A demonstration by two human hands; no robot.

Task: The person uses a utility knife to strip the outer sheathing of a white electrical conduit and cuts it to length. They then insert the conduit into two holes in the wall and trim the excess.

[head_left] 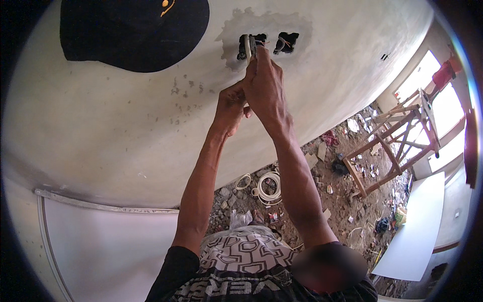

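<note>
At the upper centre of the frame, a pale strip (pixel 247 48) stands in the left wall opening (pixel 241 51). The right hand (pixel 264 83) is closed in around its lower part, the left hand (pixel 231 104) bunched just beneath; I can't tell what either grip clasps.

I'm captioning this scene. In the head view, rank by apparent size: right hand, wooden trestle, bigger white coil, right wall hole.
1. Wooden trestle
2. Right hand
3. Bigger white coil
4. Right wall hole

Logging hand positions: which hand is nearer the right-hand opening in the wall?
Right: the right hand is below and left of that opening; the left hand is lower, farther left.
</note>
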